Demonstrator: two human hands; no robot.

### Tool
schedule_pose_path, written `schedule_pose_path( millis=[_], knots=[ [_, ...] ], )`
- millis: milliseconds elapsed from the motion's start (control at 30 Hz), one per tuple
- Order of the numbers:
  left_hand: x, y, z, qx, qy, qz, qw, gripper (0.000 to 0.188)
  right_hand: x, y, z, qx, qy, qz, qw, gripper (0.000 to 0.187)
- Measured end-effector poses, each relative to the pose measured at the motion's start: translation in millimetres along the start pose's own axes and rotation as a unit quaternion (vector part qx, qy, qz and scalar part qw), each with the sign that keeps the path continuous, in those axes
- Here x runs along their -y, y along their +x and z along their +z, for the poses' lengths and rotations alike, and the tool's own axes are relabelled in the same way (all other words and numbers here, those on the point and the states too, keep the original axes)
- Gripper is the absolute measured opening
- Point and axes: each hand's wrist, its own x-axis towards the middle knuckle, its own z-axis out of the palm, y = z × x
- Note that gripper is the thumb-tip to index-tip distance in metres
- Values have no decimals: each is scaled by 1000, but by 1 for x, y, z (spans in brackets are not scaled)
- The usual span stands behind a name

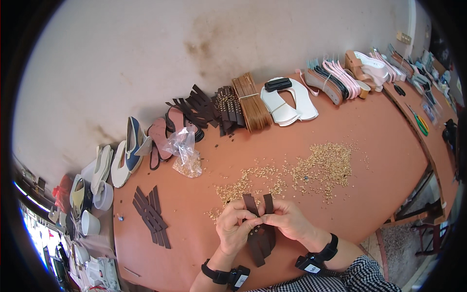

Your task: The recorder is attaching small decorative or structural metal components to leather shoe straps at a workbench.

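Between my two hands is a dark brown cut shoe strap [258,248] with several slits and a few small gold studs. My left hand [232,228] pinches it with thumb and fingertips at its middle. From the other side my right hand [287,220] grips it, its thumb meeting the left thumb; whether a stud sits between the fingertips is hidden. Just beyond my hands, loose gold studs [326,165] lie scattered over the brown tabletop [219,151]. Left of my hands, several more brown straps [150,216] lie in a small pile.
Along the wall stand a plastic bag of studs [186,155], studded straps [229,104], a tan strip bundle [251,102], white shoe-shaped pieces [292,109] and pink insoles [340,78]. Pliers [421,124] lie far right. White cups [91,224] stand at the left edge.
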Motion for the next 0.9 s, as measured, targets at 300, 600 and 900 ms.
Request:
schedule_pose_path(
  millis=[300, 600, 900],
  knots=[
    [17, -6, -1, -25, -121, -43, 991, 32, 9, 0, 2, 14, -30, 29, 999, 6],
    [-4, 0, 1, -37, -205, -164, 964, 46, 4, 0, -5, 27, -40, 16, 999, 6],
    [15, 2, -7, 39, -269, -165, 948, 44, -5, 0, -8, 6, -187, -58, 981, 9]
  ],
)
